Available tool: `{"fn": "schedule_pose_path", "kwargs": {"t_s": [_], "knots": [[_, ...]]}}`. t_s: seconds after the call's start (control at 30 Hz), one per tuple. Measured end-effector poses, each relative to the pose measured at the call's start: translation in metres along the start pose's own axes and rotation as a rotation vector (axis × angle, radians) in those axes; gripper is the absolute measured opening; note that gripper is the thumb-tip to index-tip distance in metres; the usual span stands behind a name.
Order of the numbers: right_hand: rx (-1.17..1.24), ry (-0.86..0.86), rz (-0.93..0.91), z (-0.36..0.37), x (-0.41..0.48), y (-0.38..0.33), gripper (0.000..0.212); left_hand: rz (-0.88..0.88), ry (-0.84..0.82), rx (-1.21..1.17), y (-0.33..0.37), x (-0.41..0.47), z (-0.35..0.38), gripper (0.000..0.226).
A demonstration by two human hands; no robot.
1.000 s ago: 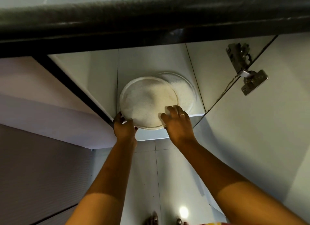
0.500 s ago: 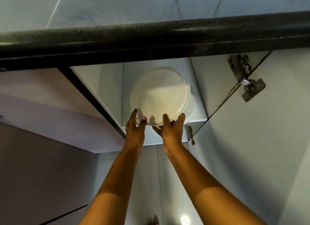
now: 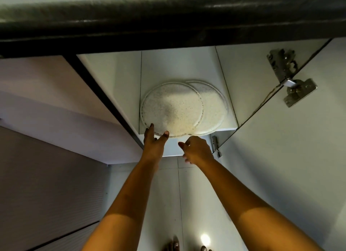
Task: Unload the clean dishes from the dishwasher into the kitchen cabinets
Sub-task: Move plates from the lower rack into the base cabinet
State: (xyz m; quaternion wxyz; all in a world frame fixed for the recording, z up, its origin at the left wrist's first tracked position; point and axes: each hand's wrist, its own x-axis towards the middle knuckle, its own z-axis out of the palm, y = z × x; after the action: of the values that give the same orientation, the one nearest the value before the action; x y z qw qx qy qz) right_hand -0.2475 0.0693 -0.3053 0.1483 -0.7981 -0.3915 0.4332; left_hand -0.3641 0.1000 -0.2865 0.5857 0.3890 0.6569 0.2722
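Two speckled white plates lie on the shelf of an open lower cabinet. The upper plate sits shifted to the left over the lower plate, which shows on the right. My left hand reaches to the upper plate's near rim, with spread fingertips touching it. My right hand is just in front of the shelf edge, apart from the plates, with its fingers loosely curled and nothing in it.
A dark countertop edge overhangs the cabinet. The cabinet door stands open on the right, with a metal hinge at its top and a small one lower down. A closed cabinet front is on the left. Below is tiled floor.
The upper plate has slid left off the lower one. My right hand has let go of the plate and drawn back from the shelf. My left hand stays at the rim.
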Motion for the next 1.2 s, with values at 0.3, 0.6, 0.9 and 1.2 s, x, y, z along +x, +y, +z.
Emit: {"fn": "schedule_pose_path", "kwargs": {"t_s": [0.3, 0.6, 0.9, 1.2], "knots": [[-0.736, 0.2, -0.356, 0.003, 0.002, 0.012, 0.069, 0.2, 0.038, 0.358, -0.009, 0.013, -0.007, 0.063], [-0.71, 0.133, -0.245, -0.002, 0.056, -0.016, 0.089, 0.37, -0.074, 0.761, -0.006, 0.02, -0.012, 0.07], [-0.79, 0.141, -0.252, -0.037, 0.14, -0.058, 0.086, 0.387, -0.211, 1.172, 0.023, 0.082, 0.011, 0.068], [-0.735, 0.199, -0.27, -0.058, 0.191, -0.079, 0.077, 0.516, -0.173, 1.385, 0.061, 0.143, 0.03, 0.08]]}}
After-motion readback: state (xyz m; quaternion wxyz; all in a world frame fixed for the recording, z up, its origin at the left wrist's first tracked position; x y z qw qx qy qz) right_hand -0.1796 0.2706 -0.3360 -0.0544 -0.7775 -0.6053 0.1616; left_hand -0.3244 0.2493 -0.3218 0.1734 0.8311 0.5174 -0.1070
